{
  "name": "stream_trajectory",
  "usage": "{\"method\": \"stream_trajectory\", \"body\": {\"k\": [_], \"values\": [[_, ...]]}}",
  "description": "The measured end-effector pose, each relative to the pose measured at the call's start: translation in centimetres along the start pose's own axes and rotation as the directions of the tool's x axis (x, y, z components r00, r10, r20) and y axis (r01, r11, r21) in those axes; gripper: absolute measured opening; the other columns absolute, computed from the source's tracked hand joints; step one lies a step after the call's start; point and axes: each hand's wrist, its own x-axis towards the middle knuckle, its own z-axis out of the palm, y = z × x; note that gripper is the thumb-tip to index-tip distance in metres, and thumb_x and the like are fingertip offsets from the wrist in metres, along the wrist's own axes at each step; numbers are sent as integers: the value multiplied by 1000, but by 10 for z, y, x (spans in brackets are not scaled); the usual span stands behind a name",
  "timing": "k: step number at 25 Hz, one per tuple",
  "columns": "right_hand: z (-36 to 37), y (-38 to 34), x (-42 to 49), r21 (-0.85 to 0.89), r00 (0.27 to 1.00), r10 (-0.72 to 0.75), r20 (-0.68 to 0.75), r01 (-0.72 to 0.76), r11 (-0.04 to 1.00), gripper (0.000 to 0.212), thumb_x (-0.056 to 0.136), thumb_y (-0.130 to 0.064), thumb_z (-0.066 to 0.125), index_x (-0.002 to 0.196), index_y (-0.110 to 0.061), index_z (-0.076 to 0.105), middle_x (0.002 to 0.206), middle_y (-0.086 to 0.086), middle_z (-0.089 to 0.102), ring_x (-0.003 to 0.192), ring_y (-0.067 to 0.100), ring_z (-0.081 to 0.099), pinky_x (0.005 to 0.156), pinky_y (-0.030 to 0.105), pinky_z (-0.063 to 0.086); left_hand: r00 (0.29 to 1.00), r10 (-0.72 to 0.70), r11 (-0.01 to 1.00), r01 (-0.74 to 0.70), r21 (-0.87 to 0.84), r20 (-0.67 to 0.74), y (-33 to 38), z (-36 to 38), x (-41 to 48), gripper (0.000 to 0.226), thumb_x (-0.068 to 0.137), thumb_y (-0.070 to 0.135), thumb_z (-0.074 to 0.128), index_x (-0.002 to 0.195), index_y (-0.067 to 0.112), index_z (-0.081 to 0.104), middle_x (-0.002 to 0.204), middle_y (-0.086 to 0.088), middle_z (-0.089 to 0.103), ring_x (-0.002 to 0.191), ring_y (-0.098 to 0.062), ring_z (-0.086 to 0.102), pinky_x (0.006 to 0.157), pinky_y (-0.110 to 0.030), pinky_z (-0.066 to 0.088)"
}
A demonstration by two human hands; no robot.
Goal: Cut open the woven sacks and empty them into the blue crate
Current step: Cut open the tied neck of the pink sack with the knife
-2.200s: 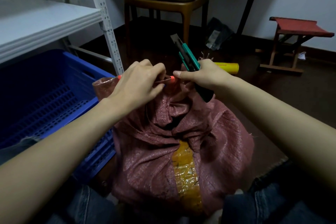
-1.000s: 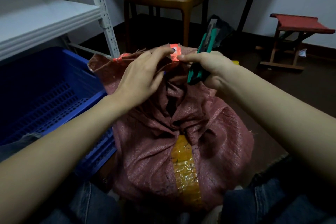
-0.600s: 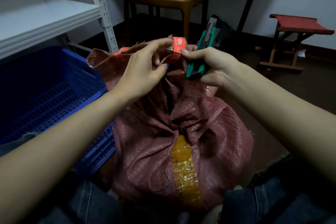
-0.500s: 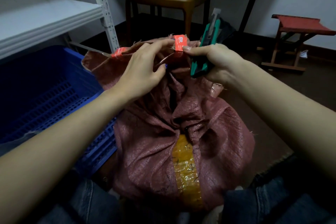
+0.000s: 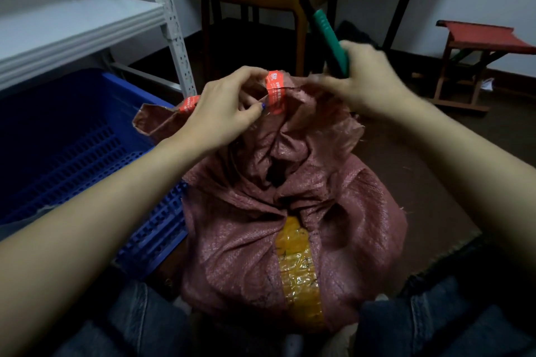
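A full reddish-brown woven sack stands on the floor between my knees, with a yellow tape strip down its front. Orange-red printed tape wraps its bunched top edge. My left hand pinches the sack's top at that tape. My right hand, motion-blurred, grips a green utility knife that points up and away, while its fingers touch the sack's top edge on the right. The blue crate sits directly left of the sack.
A white metal shelf with a perforated upright hangs over the crate at the left. A wooden chair stands behind the sack, and a small red stool is at the far right. A mat's frayed edge lies right of the sack.
Both hands lifted the sack's taped top upward and spread it. My right hand has moved to the right, and the knife now tilts up to the left.
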Motion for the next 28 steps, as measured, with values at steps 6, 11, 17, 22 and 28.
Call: {"method": "stream_trajectory", "body": {"k": [6, 11, 17, 22, 28], "values": [[-33, 17, -10, -262, 959, -216, 184, 259, 929, 49, 71, -49, 70, 98, -7, 69, 57, -10, 43, 53, 3, 40, 56, 21, 27, 989, -141, 990, 140, -35, -32, -10, -1, 1, 45, 77, 5, 63, 118, 22, 56, 93, 1, 72, 74, -4, 69, 76, -18, 51], [-28, 10, -11, -416, 947, -204, 249, 295, 860, 64, 72, -73, 45, 104, -23, 68, 61, -13, 44, 72, 16, 45, 63, 29, 35, 996, -81, 997, 81, 21, 29, -6, 1, -2, 49, 77, 3, 67, 122, 18, 54, 101, 6, 66, 71, 1, 65, 68, -7, 47], [-22, 9, -9, -518, 941, -251, 225, 334, 787, 53, 83, -64, 49, 111, -23, 67, 85, 3, 60, 89, 26, 58, 63, 31, 38, 996, -10, 998, 5, 61, 84, -3, 1, -3, 50, 76, 2, 68, 122, 15, 53, 110, 9, 61, 70, 2, 62, 69, -4, 44], [-22, 7, -8, -553, 946, -233, 224, 320, 769, 43, 87, -54, 52, 114, -23, 66, 99, 8, 65, 98, 31, 58, 66, 35, 38, 992, 16, 995, -28, 95, 126, -1, 2, -5, 51, 76, 3, 69, 123, 15, 53, 89, 18, 56, 68, 2, 63, 67, -4, 45], [-14, -6, -11, -623, 951, -184, 249, 302, 721, 40, 88, -50, 53, 115, -23, 65, 104, 13, 62, 101, 37, 58, 68, 36, 35, 985, 22, 991, -43, 125, 169, -1, 4, -5, 53, 76, 0, 68, 125, 11, 53, 75, 27, 45, 53, 10, 55, 61, 4, 36]]}}
